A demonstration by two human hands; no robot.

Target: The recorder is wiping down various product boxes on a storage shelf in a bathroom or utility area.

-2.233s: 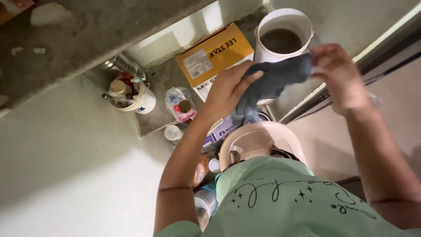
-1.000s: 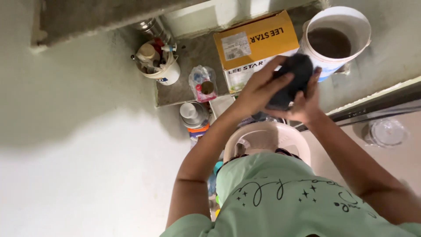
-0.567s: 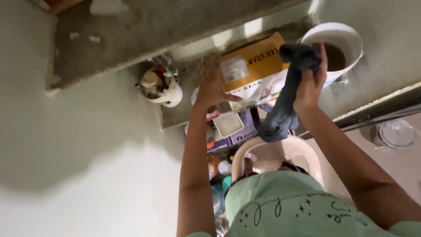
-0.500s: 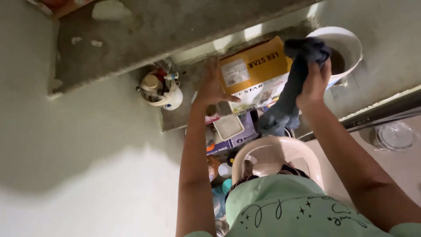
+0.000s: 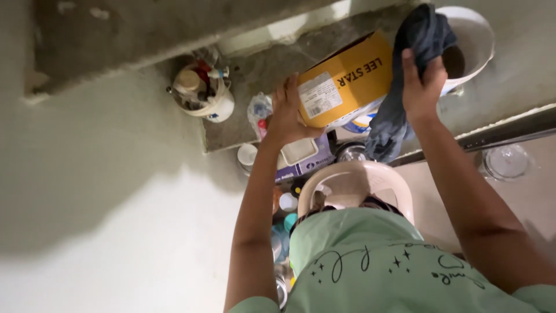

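My right hand (image 5: 421, 87) grips a dark grey-blue cloth (image 5: 405, 81) that hangs down beside a white bucket (image 5: 472, 40) on a high concrete shelf (image 5: 272, 64). A yellow cardboard box (image 5: 347, 81) with a white label sits left of the bucket. My left hand (image 5: 288, 113) is pressed flat against the box's left end, fingers spread. The cloth drapes over the right side of the box and partly hides the bucket's rim.
A white cup with small items (image 5: 202, 95) and a small plastic bag (image 5: 259, 110) sit on the shelf's left part. Below are a purple box (image 5: 304, 159), jars, bottles, a beige plastic chair (image 5: 353, 185) and a clear glass lid (image 5: 507, 162). A metal rail (image 5: 498, 133) runs at right.
The cloth went from being bunched in both hands to hanging from my right hand alone. My left hand let go and moved onto the yellow box's end.
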